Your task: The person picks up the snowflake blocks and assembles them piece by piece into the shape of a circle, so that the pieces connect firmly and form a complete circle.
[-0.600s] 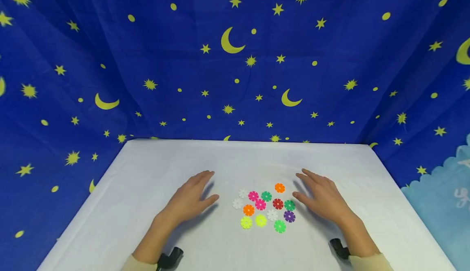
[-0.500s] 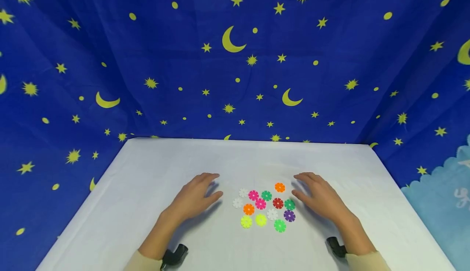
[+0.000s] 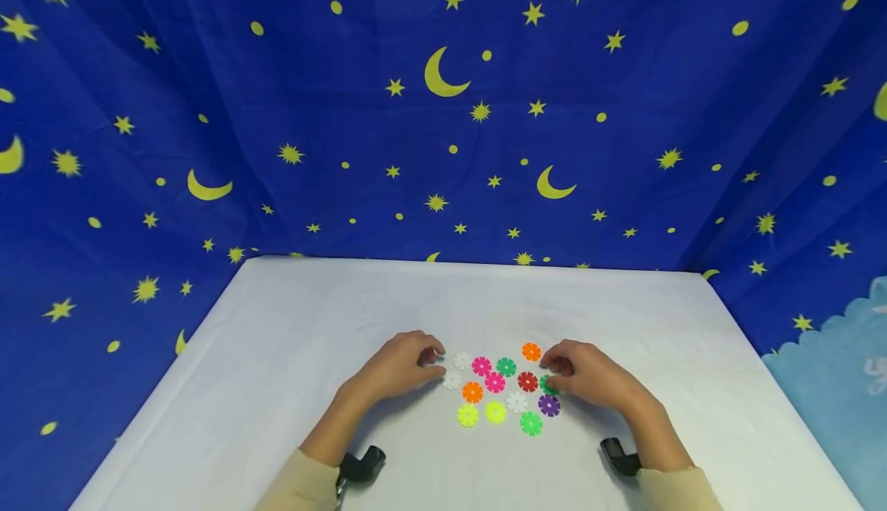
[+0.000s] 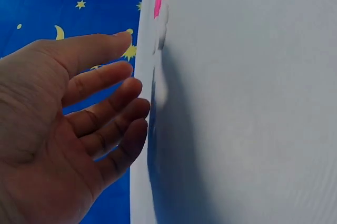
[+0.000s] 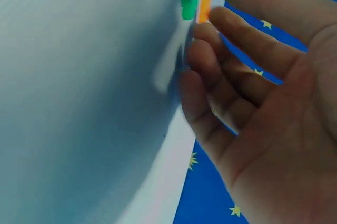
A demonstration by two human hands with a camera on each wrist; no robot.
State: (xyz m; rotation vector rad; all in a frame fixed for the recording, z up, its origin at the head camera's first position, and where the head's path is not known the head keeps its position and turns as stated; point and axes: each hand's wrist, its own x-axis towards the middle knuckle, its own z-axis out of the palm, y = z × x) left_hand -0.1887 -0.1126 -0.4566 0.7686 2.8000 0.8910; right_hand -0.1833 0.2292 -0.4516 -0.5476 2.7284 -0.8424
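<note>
Small notched plastic discs lie flat in a loose cluster on the white table. My left hand (image 3: 400,366) is just left of it, fingers loosely bent and thumb apart, nearest two white discs (image 3: 453,379). In the left wrist view nothing lies between that hand's fingers, and a white disc (image 4: 162,29) shows beyond the thumb. At the right side, my right hand (image 3: 589,373) hovers with bent fingers, its thumb overlapping a green disc (image 3: 543,382) in the head view. An orange disc (image 3: 531,352) and a purple disc (image 3: 549,405) lie close by. The right wrist view shows that palm holding nothing.
Between the hands lie a red disc (image 3: 527,382), two pink discs (image 3: 495,382), two yellow discs (image 3: 467,415), a light green disc (image 3: 530,423) and others. A blue curtain (image 3: 360,111) with stars hangs behind the table (image 3: 312,303). Light blue cloth (image 3: 838,388) hangs at right.
Both hands have moved inward toward the discs, the left one rightward and the right one leftward and slightly down. Their fingers are more bent now. The discs keep their arrangement.
</note>
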